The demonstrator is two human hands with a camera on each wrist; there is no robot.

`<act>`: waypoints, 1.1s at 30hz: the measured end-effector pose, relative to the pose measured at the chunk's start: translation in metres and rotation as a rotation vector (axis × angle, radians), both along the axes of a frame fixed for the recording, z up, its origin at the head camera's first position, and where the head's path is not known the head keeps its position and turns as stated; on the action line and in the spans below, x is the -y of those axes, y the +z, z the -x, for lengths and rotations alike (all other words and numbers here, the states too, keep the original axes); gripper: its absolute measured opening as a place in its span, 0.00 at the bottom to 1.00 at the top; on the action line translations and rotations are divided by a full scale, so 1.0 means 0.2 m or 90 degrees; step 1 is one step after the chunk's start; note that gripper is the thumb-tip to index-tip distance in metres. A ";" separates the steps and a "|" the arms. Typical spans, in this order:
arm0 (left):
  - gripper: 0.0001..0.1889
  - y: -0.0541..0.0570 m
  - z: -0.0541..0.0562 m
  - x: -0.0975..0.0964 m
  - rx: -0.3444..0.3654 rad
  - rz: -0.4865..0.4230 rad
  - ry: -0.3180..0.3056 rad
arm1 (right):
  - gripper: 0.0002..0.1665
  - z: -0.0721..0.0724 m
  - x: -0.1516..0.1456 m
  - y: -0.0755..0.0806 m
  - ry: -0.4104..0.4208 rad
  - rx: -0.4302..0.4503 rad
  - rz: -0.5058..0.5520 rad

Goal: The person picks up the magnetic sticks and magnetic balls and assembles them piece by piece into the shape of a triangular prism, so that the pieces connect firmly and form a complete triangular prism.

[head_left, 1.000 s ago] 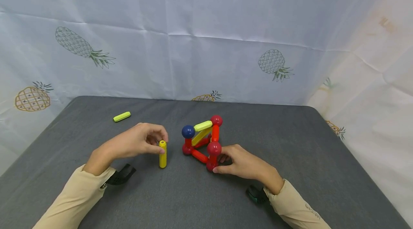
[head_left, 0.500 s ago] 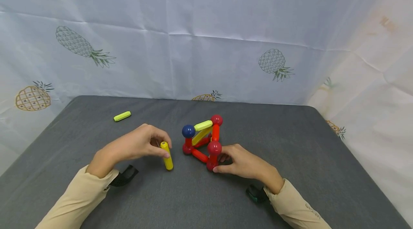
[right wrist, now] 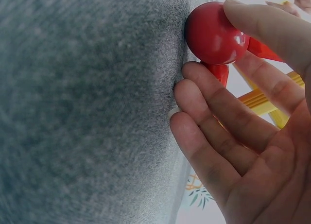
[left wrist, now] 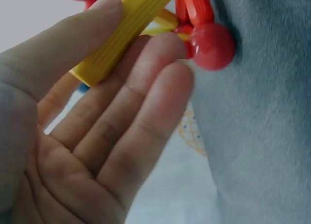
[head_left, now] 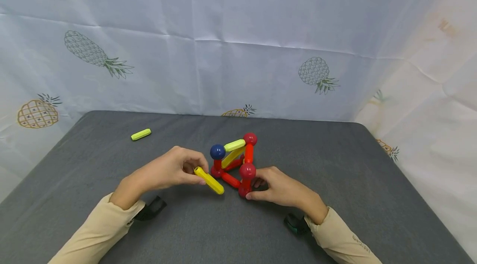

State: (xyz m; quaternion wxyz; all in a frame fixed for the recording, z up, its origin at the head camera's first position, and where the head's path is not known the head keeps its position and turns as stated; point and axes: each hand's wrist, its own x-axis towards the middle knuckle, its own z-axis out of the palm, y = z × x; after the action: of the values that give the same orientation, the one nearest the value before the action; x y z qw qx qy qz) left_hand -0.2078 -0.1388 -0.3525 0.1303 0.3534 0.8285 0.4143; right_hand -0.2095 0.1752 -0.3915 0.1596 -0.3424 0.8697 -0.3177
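Note:
My left hand point(head_left: 171, 169) pinches a yellow building rod point(head_left: 209, 180) between thumb and fingers. The rod slants down to the right, its far end apart from the ball-and-rod frame point(head_left: 231, 180). This frame has red balls, a blue ball point(head_left: 218, 152) on top at its left corner, and red and yellow rods. At its front corner my right hand point(head_left: 275, 187) holds the lower red ball point(right wrist: 217, 33), thumb on one side and fingers on the other. Another red ball point(head_left: 247, 171) sits on a short upright red rod above it. Part of the frame's back is hidden.
A loose lime-yellow rod point(head_left: 140, 134) lies at the back left of the grey cloth-covered table point(head_left: 316, 152). Behind the table hangs a white curtain point(head_left: 238, 40) printed with pineapples.
My left hand has moved right toward the frame, turning the yellow rod from upright to a slant. The right hand and the frame have stayed in place.

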 end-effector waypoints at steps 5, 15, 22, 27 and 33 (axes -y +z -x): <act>0.09 -0.02 -0.01 -0.04 -0.032 -0.021 -0.007 | 0.19 0.00 0.00 0.00 -0.002 0.001 -0.001; 0.09 -0.07 -0.02 -0.11 -0.092 -0.050 -0.005 | 0.20 0.00 0.00 0.00 0.000 0.007 0.003; 0.09 -0.10 -0.03 -0.15 -0.116 -0.047 0.003 | 0.19 0.00 0.00 0.00 0.003 0.015 0.006; 0.11 -0.09 -0.03 -0.15 -0.125 -0.025 0.018 | 0.20 0.00 0.00 0.00 0.004 0.017 0.006; 0.26 -0.07 -0.03 -0.11 -0.227 -0.016 0.049 | 0.20 0.01 0.00 0.00 0.004 0.016 0.004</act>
State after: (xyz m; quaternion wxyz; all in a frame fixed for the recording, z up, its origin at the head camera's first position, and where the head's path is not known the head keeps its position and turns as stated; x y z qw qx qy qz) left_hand -0.2022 -0.1170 -0.3656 -0.0393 0.3907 0.8462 0.3602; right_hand -0.2107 0.1748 -0.3921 0.1702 -0.3420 0.8655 -0.3240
